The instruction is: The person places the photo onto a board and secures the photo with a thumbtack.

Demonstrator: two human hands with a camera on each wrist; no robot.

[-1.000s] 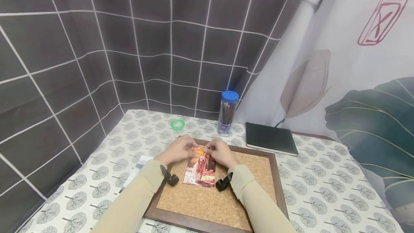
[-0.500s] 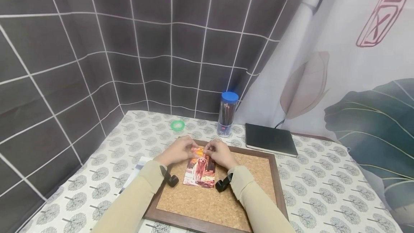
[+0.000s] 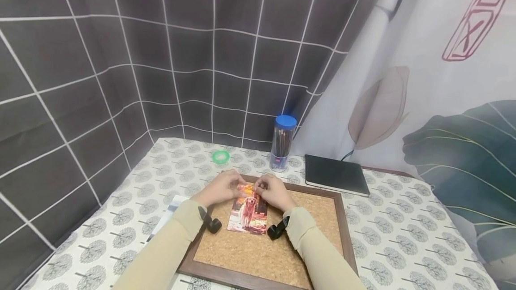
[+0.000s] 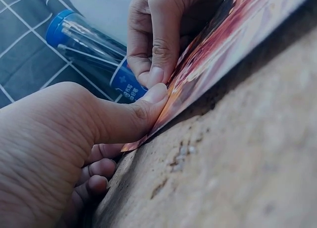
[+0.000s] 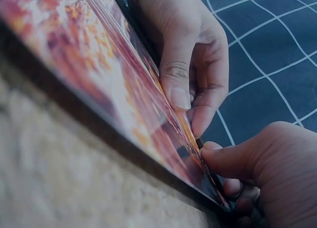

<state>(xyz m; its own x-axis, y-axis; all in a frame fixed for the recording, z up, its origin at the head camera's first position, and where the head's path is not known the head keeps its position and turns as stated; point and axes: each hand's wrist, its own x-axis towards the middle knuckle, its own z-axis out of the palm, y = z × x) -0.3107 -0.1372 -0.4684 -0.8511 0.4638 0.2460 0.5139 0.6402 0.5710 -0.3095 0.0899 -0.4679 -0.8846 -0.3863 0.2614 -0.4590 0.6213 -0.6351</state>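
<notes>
A printed photo of a golden dog [image 3: 247,219] lies on a cork board [image 3: 258,258] with a brown frame, toward its upper left. At the photo's top edge, my left hand [image 3: 221,188] has its thumb on the print with the other fingers curled below. My right hand [image 3: 275,190] pinches the same edge beside it. In the left wrist view, the left thumb [image 4: 143,109] almost meets the right thumb [image 4: 161,54]. The right wrist view shows the photo [image 5: 109,84] bowed up off the cork. Whether a small item sits between the fingertips cannot be told.
Behind the board stand a green tape roll [image 3: 220,157], a clear blue-lidded tube of pencils [image 3: 283,142] and a black notebook [image 3: 336,174]. White sheets [image 3: 167,214] lie partly under the left forearm. A dark gridded curtain [image 3: 193,57] closes off the back.
Both hands stay at the photo's top edge, with only slight finger movement. The head view has shifted a little; the photo and board keep their places.
</notes>
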